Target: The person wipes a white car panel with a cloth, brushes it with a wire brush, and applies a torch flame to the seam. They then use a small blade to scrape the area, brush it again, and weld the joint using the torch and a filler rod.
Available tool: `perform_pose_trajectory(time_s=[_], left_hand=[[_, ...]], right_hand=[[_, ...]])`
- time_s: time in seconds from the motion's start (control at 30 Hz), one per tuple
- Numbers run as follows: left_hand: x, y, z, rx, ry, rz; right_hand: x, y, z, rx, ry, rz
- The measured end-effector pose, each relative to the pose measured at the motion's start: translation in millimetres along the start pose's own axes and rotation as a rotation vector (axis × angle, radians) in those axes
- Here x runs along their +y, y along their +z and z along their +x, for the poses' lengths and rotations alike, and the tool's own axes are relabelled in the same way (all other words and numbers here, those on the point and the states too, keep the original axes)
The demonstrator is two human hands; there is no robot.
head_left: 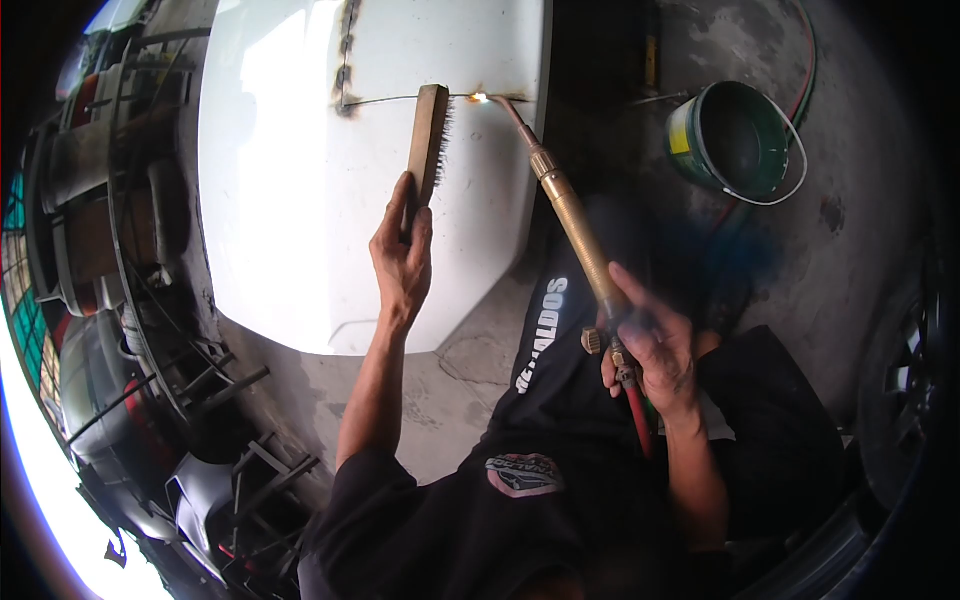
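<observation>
My left hand [403, 262] is closed around the lower end of a wooden-backed wire brush [428, 135], its bristles facing right. The brush reaches up over a white sheet-metal panel [290, 210] and overlaps a thin seam line in it. My right hand [660, 355] grips a brass gas welding torch [575, 215] near its valves, with a red hose leading off below. Its bent tip points left at the seam, where a small bright flame [480, 98] glows. Dark scorch marks [345, 80] run along the upright part of the seam, left of the brush.
On the concrete floor to the right stands a green bucket [735, 145] with a wire handle. Hoses [808, 60] run behind it. A metal rack with car parts [95, 210] lines the left side. A wheel [905, 380] is at the far right.
</observation>
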State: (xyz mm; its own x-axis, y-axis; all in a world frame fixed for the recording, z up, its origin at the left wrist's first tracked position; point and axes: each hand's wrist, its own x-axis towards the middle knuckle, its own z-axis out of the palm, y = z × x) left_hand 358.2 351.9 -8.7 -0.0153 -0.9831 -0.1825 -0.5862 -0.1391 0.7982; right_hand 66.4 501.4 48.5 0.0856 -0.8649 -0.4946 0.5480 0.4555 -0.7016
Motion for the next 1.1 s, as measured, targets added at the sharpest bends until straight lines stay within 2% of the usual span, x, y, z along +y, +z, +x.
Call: perform_pose_trajectory(time_s=[0.13, 0.23, 0.27, 0.3, 0.37, 0.4, 0.5, 0.57, 0.63, 0.67, 0.7, 0.77, 0.8, 0.9, 0.97, 1.03, 1.1], left_hand=[[-9, 0, 5, 0.024, 0.080, 0.020], [-20, 7, 25, 0.078, 0.332, 0.161], [-21, 18, 28, -0.020, 0.265, 0.405], [-24, 42, 31, -0.012, 0.406, 0.586], [12, 64, 35, -0.149, 0.414, 0.709], [-1, 46, 43, -0.115, 0.524, 0.652], [-8, -16, 47, -0.063, 0.392, 0.731], [-6, 14, 38, -0.069, 0.524, 0.665], [24, 53, 24, -0.222, 0.527, 0.781], [15, 49, 30, -0.235, 0.548, 0.733], [6, 31, 35, -0.162, 0.566, 0.707], [4, -18, 37, -0.024, 0.379, 0.676], [1, -16, 37, -0.032, 0.381, 0.683], [-6, 41, 24, -0.124, 0.572, 0.640], [30, 59, 18, -0.277, 0.491, 0.722], [-1, 30, 33, -0.119, 0.544, 0.588], [-12, -4, 34, 0.036, 0.414, 0.692]], right_hand=[[2, -5, -3, -0.001, 0.001, -0.017], [-3, -5, -10, 0.036, -0.034, 0.001], [-6, -5, -11, 0.065, -0.063, 0.024], [-8, -6, -12, 0.090, -0.098, 0.023], [-14, -12, -13, 0.091, -0.169, -0.013], [-18, -12, -16, 0.093, -0.204, -0.066], [-29, -1, -30, 0.074, -0.251, -0.012], [-31, 5, -35, 0.071, -0.266, 0.007], [-37, 7, -40, 0.050, -0.300, -0.017], [-35, 1, -43, 0.021, -0.319, -0.005], [-37, 2, -49, 0.025, -0.315, -0.003], [-39, 7, -56, 0.036, -0.334, 0.051], [-39, 9, -57, 0.047, -0.308, 0.079], [-39, 2, -49, 0.030, -0.298, 0.072], [-39, -4, -50, 0.038, -0.270, 0.057], [-37, -11, -50, -0.026, -0.313, 0.060], [-38, -6, -53, -0.001, -0.302, 0.066]])
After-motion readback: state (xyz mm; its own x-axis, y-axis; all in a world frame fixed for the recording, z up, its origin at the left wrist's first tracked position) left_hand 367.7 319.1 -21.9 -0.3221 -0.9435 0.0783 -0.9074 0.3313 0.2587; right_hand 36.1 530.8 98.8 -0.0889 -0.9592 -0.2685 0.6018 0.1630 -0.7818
